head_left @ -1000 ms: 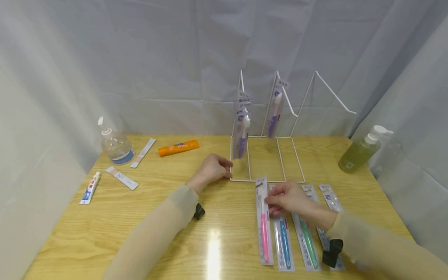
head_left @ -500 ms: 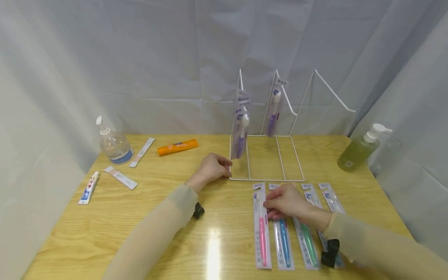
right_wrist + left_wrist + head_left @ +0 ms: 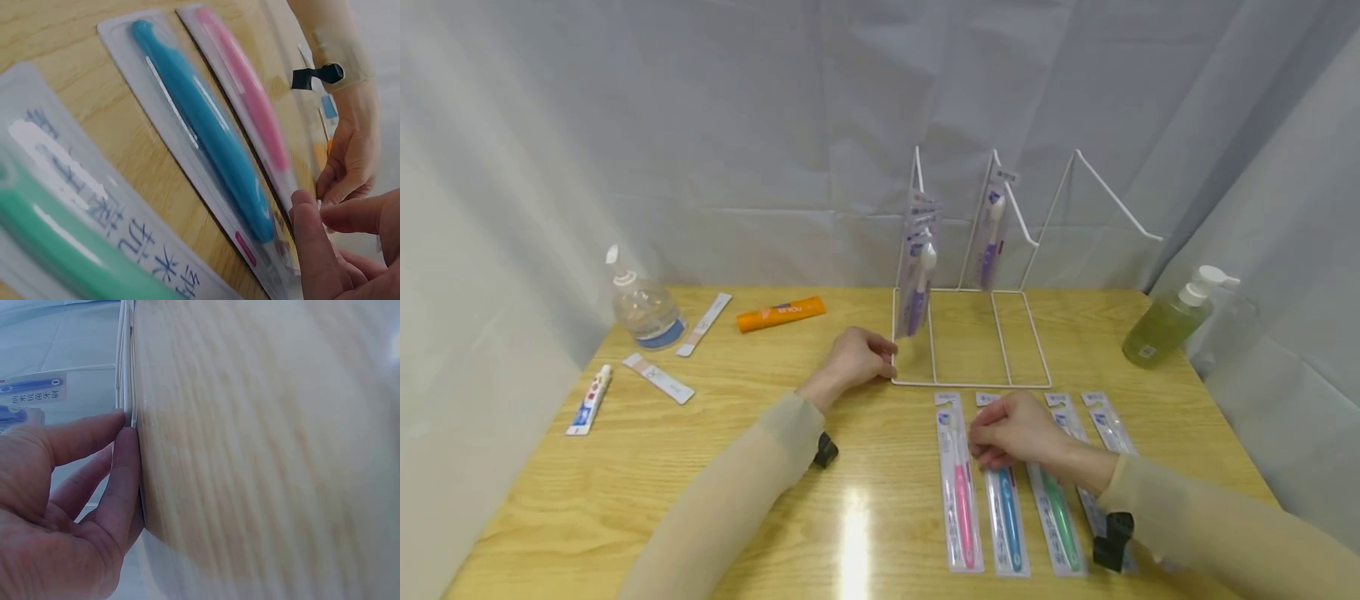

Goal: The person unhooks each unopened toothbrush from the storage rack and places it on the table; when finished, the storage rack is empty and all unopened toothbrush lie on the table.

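Observation:
My left hand [image 3: 856, 358] grips the front left corner of a white wire rack [image 3: 970, 385]; in the left wrist view its fingers [image 3: 119, 469] pinch the rack's wire [image 3: 127, 375]. Purple toothbrush packs [image 3: 917, 275] [image 3: 990, 242] hang on the rack. My right hand [image 3: 1011, 429] lies over the top of the blue toothbrush pack [image 3: 1009, 521], curled fingertips [image 3: 315, 250] pinching the near edge of the pink toothbrush pack [image 3: 958, 500]. A green pack [image 3: 1060, 517] and one more pack [image 3: 1105, 425] lie to the right.
On the wooden table [image 3: 700, 467], a green soap pump bottle [image 3: 1165, 329] stands at the right and a clear pump bottle [image 3: 643, 312] at the back left. An orange tube [image 3: 781, 314], a small tube [image 3: 589, 404] and two flat strips [image 3: 658, 379] lie at the left.
The pink toothbrush pack has shifted left and straightened, now parallel to the blue one. My right hand stayed near its top. The left hand has not moved.

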Motion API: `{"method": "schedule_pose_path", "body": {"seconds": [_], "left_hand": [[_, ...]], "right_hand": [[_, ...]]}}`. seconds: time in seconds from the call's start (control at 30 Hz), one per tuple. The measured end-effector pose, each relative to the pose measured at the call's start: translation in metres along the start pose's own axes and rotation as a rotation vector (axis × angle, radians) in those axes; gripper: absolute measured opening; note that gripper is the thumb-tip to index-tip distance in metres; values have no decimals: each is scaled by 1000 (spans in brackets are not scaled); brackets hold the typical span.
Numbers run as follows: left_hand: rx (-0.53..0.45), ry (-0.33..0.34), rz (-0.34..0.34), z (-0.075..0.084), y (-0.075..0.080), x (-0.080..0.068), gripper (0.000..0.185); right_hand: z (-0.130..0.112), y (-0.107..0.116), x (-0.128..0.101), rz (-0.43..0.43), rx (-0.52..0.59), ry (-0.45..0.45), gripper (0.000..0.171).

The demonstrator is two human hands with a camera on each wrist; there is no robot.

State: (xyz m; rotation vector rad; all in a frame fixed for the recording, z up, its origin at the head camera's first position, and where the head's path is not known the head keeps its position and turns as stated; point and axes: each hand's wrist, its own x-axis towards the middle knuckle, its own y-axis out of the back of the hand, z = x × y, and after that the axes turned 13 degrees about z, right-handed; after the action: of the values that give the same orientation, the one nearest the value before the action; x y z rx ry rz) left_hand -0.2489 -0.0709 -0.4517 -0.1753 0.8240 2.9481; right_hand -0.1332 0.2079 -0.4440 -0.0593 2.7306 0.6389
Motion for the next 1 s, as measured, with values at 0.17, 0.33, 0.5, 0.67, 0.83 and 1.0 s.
{"method": "schedule_pose_path", "body": {"seconds": [0.17, 0.33, 0.5, 0.67, 0.83, 1.0], "left_hand": [[16, -5, 3, 1, -1, 0, 39], [22, -10, 11, 3, 0, -1, 39], [53, -22, 20, 2, 0, 0, 38], [70, -28, 23, 0, -1, 1, 38], [78, -31, 27, 1, 0, 0, 38], [80, -35, 28, 2, 1, -1, 38]], "right_hand": [[-10, 16, 10, 67, -72, 137, 27], [-39, 46, 39, 214, 48, 283, 36], [-73, 72, 75, 443, 195, 468, 37], [-105, 78, 102, 543, 335, 584, 37], [-126, 76, 114, 600, 381, 603, 28], [-133, 76, 114, 674, 325, 584, 24]]}}
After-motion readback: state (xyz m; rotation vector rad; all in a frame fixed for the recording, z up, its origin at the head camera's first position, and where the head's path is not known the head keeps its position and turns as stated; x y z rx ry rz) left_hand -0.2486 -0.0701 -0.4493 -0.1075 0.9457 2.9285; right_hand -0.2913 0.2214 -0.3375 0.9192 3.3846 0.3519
